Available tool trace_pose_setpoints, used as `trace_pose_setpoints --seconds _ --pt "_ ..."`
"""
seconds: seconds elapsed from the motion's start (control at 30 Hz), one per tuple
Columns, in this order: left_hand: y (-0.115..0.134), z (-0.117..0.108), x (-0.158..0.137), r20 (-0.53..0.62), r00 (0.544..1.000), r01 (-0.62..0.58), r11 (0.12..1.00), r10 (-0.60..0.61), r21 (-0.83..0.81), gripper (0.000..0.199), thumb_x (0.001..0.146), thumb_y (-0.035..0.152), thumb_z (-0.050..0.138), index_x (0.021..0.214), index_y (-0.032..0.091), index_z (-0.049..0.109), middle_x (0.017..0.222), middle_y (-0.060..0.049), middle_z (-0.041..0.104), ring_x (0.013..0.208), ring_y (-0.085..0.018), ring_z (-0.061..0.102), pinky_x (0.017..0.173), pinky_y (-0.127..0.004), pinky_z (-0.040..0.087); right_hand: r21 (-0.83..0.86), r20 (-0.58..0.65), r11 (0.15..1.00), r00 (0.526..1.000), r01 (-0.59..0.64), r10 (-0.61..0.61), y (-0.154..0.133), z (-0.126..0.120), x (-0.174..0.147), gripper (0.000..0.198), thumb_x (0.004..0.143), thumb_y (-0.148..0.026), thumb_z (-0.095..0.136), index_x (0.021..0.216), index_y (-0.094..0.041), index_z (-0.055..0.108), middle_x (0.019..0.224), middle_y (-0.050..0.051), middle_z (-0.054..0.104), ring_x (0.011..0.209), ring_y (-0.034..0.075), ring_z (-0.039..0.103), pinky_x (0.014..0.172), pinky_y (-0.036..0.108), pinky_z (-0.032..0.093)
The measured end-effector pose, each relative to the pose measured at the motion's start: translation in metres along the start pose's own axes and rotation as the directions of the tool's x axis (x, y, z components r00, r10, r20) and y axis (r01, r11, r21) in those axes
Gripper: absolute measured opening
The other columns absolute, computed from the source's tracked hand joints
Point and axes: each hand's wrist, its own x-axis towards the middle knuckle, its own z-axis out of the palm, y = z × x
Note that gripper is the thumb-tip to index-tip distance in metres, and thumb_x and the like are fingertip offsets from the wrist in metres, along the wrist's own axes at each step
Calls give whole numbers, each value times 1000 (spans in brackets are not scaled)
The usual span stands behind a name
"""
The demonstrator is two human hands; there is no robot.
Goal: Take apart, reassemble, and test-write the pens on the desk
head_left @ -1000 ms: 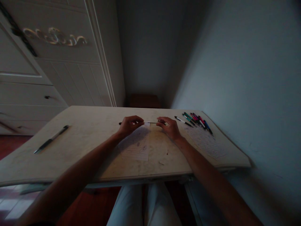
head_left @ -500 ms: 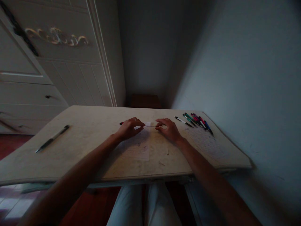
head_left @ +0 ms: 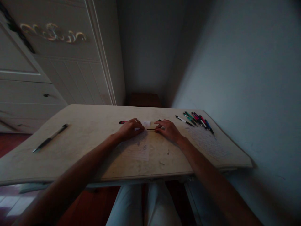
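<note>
The left thumb and forefinger are pinched together on the left end of a thin, dark, straight rod [head_left: 150, 129], and the right thumb and fingertips close on its right end, so that only a short middle length shows between the two hands. The rod's long axis runs left to right, roughly parallel to the near table edge; both ends are hidden by fingers, so which one is its tip cannot be told. The left hand [head_left: 130, 129] is low over the table, back upward and fingers curled to the right; the right hand [head_left: 167, 129] mirrors it, pointing left, with its forefinger arched above the thumb. Both forearms slant inward from the near corners. Just left of the left hand's knuckles protrudes the end of a red-and-black pen [head_left: 122, 122]. Beneath and nearer than that hand lies a white handwritten sheet of paper [head_left: 137, 151], partly in shadow. To the right of the right hand, a slim white pen with a black grip [head_left: 184, 121] lies diagonally, beside a bunch of teal, magenta, black and blue pens [head_left: 202, 122]; nearer than these is a second sheet covered in handwriting [head_left: 208, 142]. Well apart on the left, a white-barrelled pen with a black grip [head_left: 50, 138] points toward the near left across the pale, stained tabletop [head_left: 89, 125].
</note>
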Motion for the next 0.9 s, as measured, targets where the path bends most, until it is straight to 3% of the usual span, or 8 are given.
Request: trace_pose_setpoints --seconds 0.37,0.57,0.77,0.9 --pt "-3 3 0 -102 991 94 995 -92 23 20 86 25 66 104 21 73 92 -6 72 84 -19 66 83 -35 54 23 -145 1000 989 -2 5 -3 1 2 25 79 -19 78 102 -24 72 83 3 77 82 22 67 83 37 47" --pt "-2 1 0 -117 985 130 990 -123 59 26 87 27 65 112 21 69 97 -6 71 92 -21 65 89 -37 53 18 -192 1000 981 -1 4 -4 0 2 21 79 -21 78 100 -23 73 82 3 76 80 22 66 80 36 48" --pt "-28 -30 -5 -46 979 202 959 -197 199 57 76 43 75 126 19 63 121 -13 66 113 -30 58 99 -46 47 66 -229 998 973 -25 39 1 -2 1 20 80 -23 77 100 -23 73 85 4 76 82 22 69 82 37 50" --pt "-55 -50 -18 3 960 273 942 -278 194 51 73 58 72 108 20 73 106 -11 72 100 -28 63 92 -43 48 92 -273 995 960 -37 61 4 -4 2 20 79 -23 77 99 -22 73 86 5 75 82 22 70 83 38 51"
